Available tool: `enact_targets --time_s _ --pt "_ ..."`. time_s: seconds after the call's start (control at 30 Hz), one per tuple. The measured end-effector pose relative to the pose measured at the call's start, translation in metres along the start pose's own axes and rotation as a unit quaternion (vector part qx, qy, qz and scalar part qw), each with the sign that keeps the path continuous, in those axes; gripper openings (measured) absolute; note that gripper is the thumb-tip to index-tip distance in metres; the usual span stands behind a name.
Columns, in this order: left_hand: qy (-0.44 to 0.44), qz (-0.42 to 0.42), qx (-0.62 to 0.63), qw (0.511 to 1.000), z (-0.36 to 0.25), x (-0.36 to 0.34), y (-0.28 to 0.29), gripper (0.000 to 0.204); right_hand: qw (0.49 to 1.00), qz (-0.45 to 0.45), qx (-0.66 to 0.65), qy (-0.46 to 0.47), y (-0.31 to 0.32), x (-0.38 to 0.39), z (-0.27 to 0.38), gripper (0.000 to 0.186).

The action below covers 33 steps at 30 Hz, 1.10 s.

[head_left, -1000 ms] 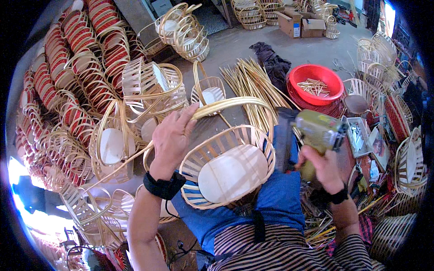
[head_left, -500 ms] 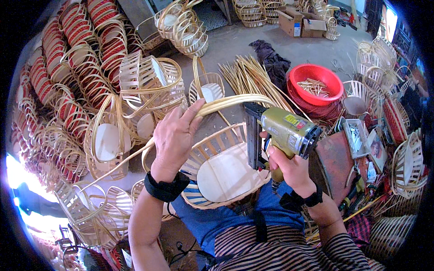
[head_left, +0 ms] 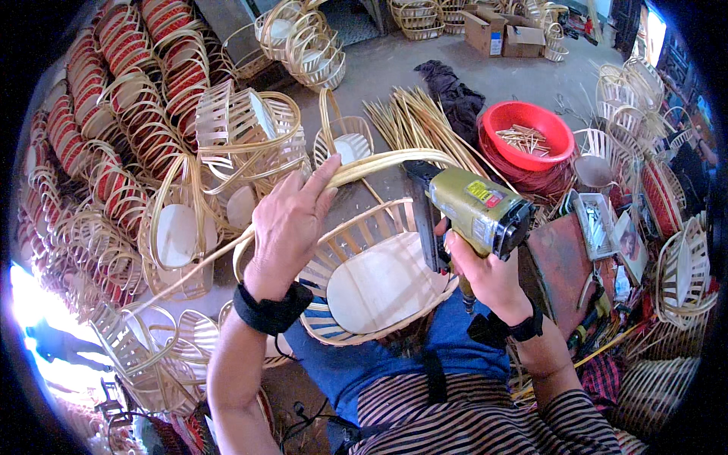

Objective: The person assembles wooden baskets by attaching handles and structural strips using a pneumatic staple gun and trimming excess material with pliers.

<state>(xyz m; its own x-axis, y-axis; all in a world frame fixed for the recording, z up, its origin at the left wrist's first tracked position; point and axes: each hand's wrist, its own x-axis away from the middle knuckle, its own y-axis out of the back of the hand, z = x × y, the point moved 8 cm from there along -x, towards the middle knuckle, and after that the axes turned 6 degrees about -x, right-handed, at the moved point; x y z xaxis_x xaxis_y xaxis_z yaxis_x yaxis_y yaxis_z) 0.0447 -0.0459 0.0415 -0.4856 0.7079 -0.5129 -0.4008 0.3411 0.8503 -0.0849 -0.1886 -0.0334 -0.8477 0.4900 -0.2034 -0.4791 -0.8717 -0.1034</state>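
Note:
On my lap rests a slatted wooden basket (head_left: 387, 292) with a pale oval base. A bundled cane handle (head_left: 371, 165) arches over its far side. My left hand (head_left: 292, 216) is closed round the handle's left part, index finger stretched along it. A loose cane strip (head_left: 189, 271) trails from there toward the lower left. In my right hand (head_left: 481, 265) is an olive-green nail gun (head_left: 474, 205), gripped by its handle. The gun's dark nose meets the right part of the cane arch, its magazine hanging down over the basket's right side; the exact contact point is hidden.
Stacked red-banded baskets (head_left: 83, 129) fill the left. Ahead lie a bundle of cane sticks (head_left: 425, 125), a dark cloth (head_left: 451, 91) and a red basin (head_left: 527, 136) of short wooden pieces. At right stand a grey tray (head_left: 594, 227) and more baskets (head_left: 682, 273). Cardboard boxes (head_left: 485, 34) sit far back.
The nail gun has tilted a little and shifted slightly down at its rear, its nose still at the cane handle. My left hand keeps its hold, slightly lower left.

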Motion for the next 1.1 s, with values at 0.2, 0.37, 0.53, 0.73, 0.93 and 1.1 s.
enact_targets --time_s 0.2,0.37,0.53,0.73,0.93,1.1 --pt "0.041 0.13 0.109 0.985 0.063 0.024 0.0 0.038 0.993 -0.036 0.068 0.085 0.018 -0.018 0.01 0.018" --pt "0.087 -0.033 0.008 0.996 0.045 0.026 0.007 0.037 0.996 -0.02 -0.004 0.084 0.01 -0.011 0.007 0.025" --pt "0.067 -0.09 0.014 0.994 0.021 0.02 0.013 0.036 0.998 0.04 -0.035 0.03 -0.022 0.001 0.009 0.023" --pt "0.057 -0.112 0.054 0.991 0.012 0.016 0.009 0.031 0.99 0.085 0.079 0.085 -0.041 0.007 0.006 0.018" --pt "0.073 -0.069 0.054 0.993 0.011 0.015 0.008 0.029 0.98 0.093 0.125 0.121 -0.046 0.009 0.009 0.017" --pt "0.067 -0.076 0.057 0.993 0.009 0.015 0.01 0.029 0.977 0.098 0.146 0.124 -0.045 0.01 0.009 0.017"
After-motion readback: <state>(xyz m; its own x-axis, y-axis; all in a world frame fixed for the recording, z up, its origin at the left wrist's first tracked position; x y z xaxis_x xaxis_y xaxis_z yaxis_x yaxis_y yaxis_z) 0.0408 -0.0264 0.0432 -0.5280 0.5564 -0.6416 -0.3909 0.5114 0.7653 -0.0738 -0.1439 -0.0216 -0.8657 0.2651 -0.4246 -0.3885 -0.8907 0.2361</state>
